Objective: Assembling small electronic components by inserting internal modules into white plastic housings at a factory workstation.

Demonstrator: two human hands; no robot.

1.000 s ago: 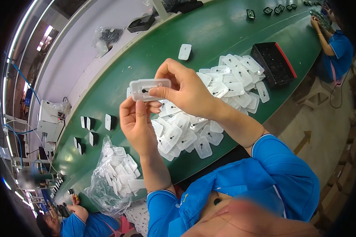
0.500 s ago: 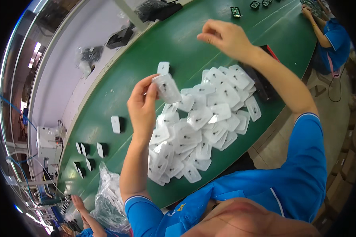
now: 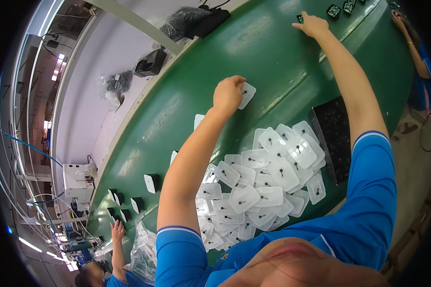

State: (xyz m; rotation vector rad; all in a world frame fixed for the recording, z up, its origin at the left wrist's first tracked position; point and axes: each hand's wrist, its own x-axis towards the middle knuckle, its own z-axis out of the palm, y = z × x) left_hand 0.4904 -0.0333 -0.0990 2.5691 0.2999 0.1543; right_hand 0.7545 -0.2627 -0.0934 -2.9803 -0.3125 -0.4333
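Head view, looking down on a green conveyor belt (image 3: 273,52) that runs diagonally across the frame. Left hand (image 3: 228,94): fingers curled, pinching one clear plastic tray (image 3: 247,94) by its edge; the tray lies flat on the belt, well ahead of the main stock and apart from it. Right hand (image 3: 313,25): arm fully extended to the far side of the belt, fingers bent down onto a small dark part (image 3: 300,18); whether the hand grips the part or only touches it cannot be determined. More small dark parts (image 3: 335,10) sit just beyond it near the belt edge. A heap of clear plastic trays (image 3: 263,184), overlapping one another, lies on the near side of the belt between the two forearms. A black tray (image 3: 331,138) sits beside the heap, partly hidden by the right arm. Small black boxes (image 3: 151,182) stand in a loose row at lower left. Another person's hand (image 3: 117,231) rests on the belt near those boxes, beside a clear plastic bag (image 3: 143,248).
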